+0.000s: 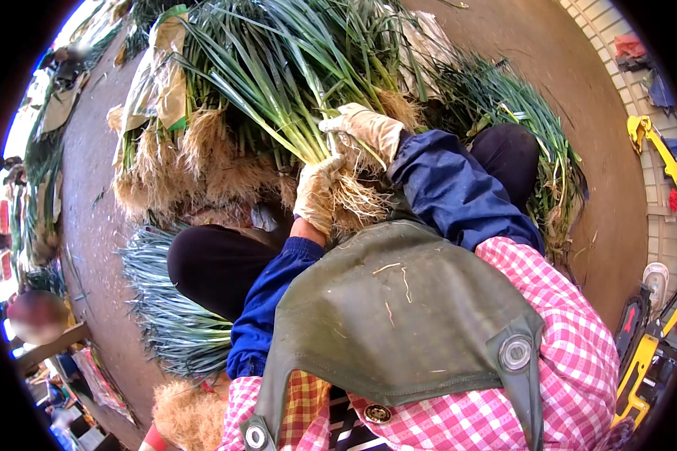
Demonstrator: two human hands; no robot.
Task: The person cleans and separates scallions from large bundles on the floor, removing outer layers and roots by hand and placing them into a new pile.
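My left hand (pixel 317 194), in a pale work glove, is closed round the lower stalks of a bunch of green onions (pixel 299 141). Their pale stringy roots (pixel 359 197) hang out to the right of it, just above my apron (pixel 399 301). Higher up, my gloved right hand (pixel 367 129) has its fingers bent against the stalks and closed on them; what lies under the palm is hidden. The long green leaves slant away toward the far left, over a heap of unsorted-looking green onions (pixel 203 146) with shaggy brown roots.
More green onions (pixel 526 120) lie to the right, beside my knee. On the left, by the other knee, is a neat pile of green onions (pixel 177 301). Yellow-framed equipment (pixel 643 376) stands at the far right. Further heaps of greens (pixel 41 188) line the left side.
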